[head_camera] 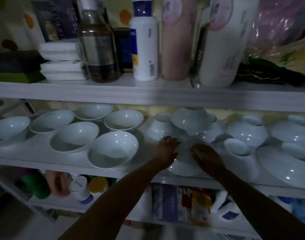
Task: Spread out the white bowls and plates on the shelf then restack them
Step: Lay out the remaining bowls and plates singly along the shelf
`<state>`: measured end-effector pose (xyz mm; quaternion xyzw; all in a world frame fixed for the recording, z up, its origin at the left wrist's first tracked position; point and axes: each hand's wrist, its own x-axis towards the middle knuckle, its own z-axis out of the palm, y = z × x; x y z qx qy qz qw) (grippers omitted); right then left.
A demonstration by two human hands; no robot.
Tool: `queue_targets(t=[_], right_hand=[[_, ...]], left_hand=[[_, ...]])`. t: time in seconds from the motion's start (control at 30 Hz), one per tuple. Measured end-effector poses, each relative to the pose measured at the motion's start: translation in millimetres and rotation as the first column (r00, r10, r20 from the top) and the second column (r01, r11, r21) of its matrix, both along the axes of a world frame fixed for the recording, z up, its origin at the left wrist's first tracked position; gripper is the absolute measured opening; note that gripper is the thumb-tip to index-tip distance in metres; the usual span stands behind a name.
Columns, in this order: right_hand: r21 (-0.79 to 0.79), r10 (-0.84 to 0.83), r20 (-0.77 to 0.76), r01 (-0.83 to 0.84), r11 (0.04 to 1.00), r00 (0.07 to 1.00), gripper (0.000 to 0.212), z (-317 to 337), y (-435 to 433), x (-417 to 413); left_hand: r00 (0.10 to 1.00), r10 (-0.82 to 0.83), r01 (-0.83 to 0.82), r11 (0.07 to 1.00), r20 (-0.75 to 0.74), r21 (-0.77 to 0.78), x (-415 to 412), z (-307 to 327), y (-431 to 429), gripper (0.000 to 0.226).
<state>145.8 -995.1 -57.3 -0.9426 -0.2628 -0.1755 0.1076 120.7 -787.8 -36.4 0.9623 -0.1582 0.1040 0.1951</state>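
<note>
On the dim white shelf [44, 157], the left hand [167, 149] and the right hand [207, 158] grip one inverted bowl [183, 164] between them with curled fingers. Upright bowls [113, 149] stand to their left, and a plate [287, 168] lies to their right.

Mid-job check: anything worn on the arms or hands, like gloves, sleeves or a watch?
Nothing worn shows. The left hand and right hand are ungloved, both forearms bare to the frame's edge: no sleeve, watch or bracelet. The dim, blurred view cannot settle rings.
</note>
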Motion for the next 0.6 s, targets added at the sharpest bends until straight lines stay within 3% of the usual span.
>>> queue_targets(t=[0.07, 0.13, 0.23, 0.33, 0.43, 0.53, 0.6], right_hand=[[-0.039, 0.080, 0.035, -0.079, 0.996, 0.996, 0.043, -7.4, -13.1, 4.6], [0.012, 0.118, -0.008, -0.118, 0.993, 0.993, 0.049, -15.1, -18.1, 11.1], [0.146, 0.146, -0.131, -0.127, 0.981, 0.981, 0.074, -22.7, -18.4, 16.1], [0.329, 0.166, -0.246, -0.078, 0.941, 0.955, 0.069, -19.9, -18.3, 21.3], [0.572, 0.225, -0.485, 0.112, 0.812, 0.845, 0.057, 3.7, -13.6, 25.3], [0.624, 0.261, -0.677, 0.347, 0.700, 0.689, 0.044, 27.5, -13.0, 32.0], [0.725, 0.373, -0.673, 0.467, 0.507, 0.639, 0.047, 39.3, -13.7, 38.8]], left_hand=[[0.996, -0.013, 0.012, 1.000, -0.085, -0.016, 1.5, 0.9, -21.7, 0.036], [0.994, 0.030, -0.030, 1.000, -0.102, -0.004, 2.3, -0.1, -32.4, 0.036], [0.984, 0.086, -0.103, 0.989, -0.158, -0.104, 5.8, -4.2, -39.2, 0.044], [0.945, 0.108, -0.177, 0.962, -0.308, -0.205, 8.3, 5.6, -41.6, 0.032], [0.904, 0.103, -0.255, 0.909, -0.416, -0.330, 12.2, 14.8, -38.2, 0.018], [0.892, 0.075, -0.332, 0.779, -0.446, -0.533, 12.2, 35.8, -27.9, 0.002], [0.876, 0.054, -0.375, 0.701, -0.479, -0.607, 16.1, 54.8, -20.7, 0.021]])
